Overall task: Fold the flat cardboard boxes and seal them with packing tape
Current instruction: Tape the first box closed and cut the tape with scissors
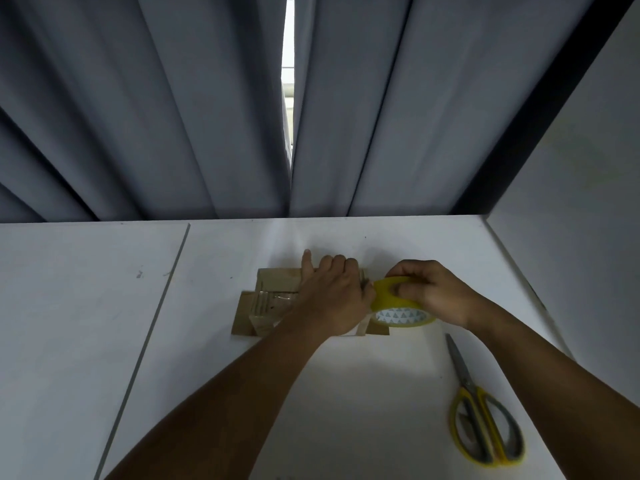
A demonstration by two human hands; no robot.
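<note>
Head view, box: the small brown cardboard box (273,282) is sitting on the white table (242,393) in front of the person, its flaps spreading out at the near side.
Head view, left hand: the left hand (332,296) is bearing down on the box, index finger lying straight, the other fingers curling over the top. Whether the thumb is pinning a free tape end, I cannot tell.
Head view, right hand: the right hand (429,292) is gripping the yellow roll of packing tape (398,306), fingers clamping its rim and core, just beside the box's right edge and touching the left hand.
Doing it well: judging by this, tape is being started, so the left hand should be pressing the end flat while the right is drawing the roll away low and taut, running straight along the seam.
Within reach: yellow-handled scissors (481,410) are lying on the table to the right, near for cutting.
</note>
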